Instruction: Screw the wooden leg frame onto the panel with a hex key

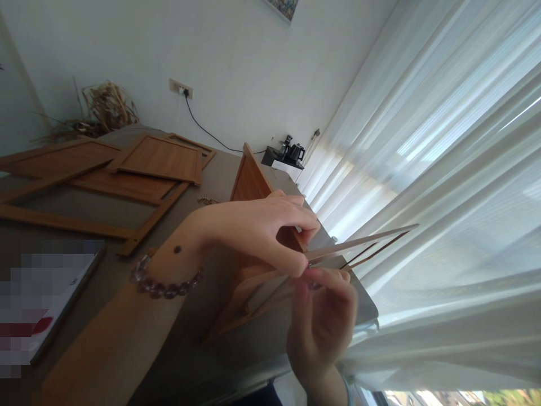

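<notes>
The wooden panel [250,177] could tip if the left hand [257,225] or right hand [325,318] slips; whether either grip clamps anything, I cannot tell.

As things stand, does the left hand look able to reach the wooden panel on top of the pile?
Probably yes: nothing seems to lie over the wooden panel, and the way to it looks free. However, the left hand would first have to leave the right hand.
</notes>
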`<state>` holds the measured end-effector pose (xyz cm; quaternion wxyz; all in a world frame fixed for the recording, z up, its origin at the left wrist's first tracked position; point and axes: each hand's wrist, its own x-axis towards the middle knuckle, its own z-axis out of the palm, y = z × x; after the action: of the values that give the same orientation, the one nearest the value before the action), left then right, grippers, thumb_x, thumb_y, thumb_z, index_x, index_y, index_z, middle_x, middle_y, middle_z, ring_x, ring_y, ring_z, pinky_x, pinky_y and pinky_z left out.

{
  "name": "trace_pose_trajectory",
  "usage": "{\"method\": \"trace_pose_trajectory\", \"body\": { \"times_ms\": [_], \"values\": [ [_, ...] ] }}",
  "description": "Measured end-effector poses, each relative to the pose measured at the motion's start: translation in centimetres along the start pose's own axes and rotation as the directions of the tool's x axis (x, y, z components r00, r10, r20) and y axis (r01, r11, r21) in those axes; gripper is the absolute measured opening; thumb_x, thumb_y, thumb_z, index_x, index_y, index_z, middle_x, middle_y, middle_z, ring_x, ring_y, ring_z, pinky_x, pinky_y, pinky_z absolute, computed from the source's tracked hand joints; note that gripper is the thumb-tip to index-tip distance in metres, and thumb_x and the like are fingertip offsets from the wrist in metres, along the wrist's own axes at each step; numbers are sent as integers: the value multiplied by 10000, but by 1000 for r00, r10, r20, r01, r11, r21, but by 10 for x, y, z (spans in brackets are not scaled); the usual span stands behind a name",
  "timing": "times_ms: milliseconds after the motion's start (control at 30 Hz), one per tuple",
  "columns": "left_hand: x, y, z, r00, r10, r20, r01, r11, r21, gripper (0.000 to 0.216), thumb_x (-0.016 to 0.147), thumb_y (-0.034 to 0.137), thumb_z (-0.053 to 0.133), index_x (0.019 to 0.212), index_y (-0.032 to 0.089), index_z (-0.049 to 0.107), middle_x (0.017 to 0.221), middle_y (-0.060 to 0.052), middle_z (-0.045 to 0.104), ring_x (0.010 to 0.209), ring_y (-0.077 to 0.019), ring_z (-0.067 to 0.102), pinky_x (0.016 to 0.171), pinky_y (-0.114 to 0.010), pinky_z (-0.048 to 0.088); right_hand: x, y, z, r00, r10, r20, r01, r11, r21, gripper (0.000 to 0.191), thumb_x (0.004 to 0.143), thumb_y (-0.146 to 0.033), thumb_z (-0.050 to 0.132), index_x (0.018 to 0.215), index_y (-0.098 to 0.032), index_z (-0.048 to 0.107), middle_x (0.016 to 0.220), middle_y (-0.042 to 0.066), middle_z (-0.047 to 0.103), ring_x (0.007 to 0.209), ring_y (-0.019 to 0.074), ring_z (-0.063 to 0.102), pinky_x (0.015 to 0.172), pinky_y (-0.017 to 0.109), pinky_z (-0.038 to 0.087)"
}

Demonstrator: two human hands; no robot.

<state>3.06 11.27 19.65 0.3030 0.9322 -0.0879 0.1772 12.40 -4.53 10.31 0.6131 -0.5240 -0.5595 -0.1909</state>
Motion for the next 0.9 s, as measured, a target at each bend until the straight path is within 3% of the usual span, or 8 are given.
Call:
{"method": "trace_pose_trajectory", "body": {
  "times_ms": [100,200,300,367,433,700,900],
  "values": [
    [1,-1,1,1000,13,-7,-13,1000,4,223,713,318,618,692,199,431,741,11,469,850,-199,419,755,-337,302,-5,-3,5,991,129,-31,-122,978,168,247,895,-163,573,1126,-221,509,792,-14,638,650,115,616,643,278,476],
    [1,-2,1,1000,17,-2,-17,1000,-8,228,711,318,629,693,199,435,736,10,454,835,-196,419,750,-339,303,-3,-3,6,988,154,-20,-146,966,215,229,896,-178,578,1097,-227,480,778,-18,631,626,112,627,596,254,484],
    [1,-2,1,1000,15,2,-15,1000,-2,221,712,310,627,698,200,435,731,12,448,837,-196,419,757,-339,306,-2,0,-2,994,114,0,-113,989,96,160,890,-218,604,1024,-226,518,801,-8,630,688,123,612,650,280,467],
    [0,-1,0,1000,14,5,-14,1000,0,213,713,304,622,702,201,436,727,14,446,837,-194,418,760,-336,306,-1,2,-9,996,57,76,-53,997,-59,40,893,-196,602,925,-210,582,785,-3,643,741,130,592,731,309,425],
    [-1,0,0,1000,16,2,-16,1000,-1,200,717,299,613,706,201,439,730,14,451,837,-193,418,764,-334,303,0,3,-17,990,29,140,-9,990,-139,55,889,-151,601,877,-204,610,760,-12,652,752,130,581,753,317,393],
    [1,1,-1,999,50,2,-50,999,4,177,749,300,579,710,203,436,736,18,474,847,-192,413,792,-332,292,15,-2,-29,971,-163,176,209,935,-285,145,844,-61,634,880,-202,631,630,-57,574,559,89,489,645,292,365],
    [-1,2,-5,997,58,54,-60,998,27,169,789,317,568,746,212,443,733,18,485,832,-194,411,798,-328,296,18,0,-31,965,-171,197,223,933,-284,167,840,-64,640,910,-215,632,665,-45,607,579,100,483,635,293,352]
  ]
}}
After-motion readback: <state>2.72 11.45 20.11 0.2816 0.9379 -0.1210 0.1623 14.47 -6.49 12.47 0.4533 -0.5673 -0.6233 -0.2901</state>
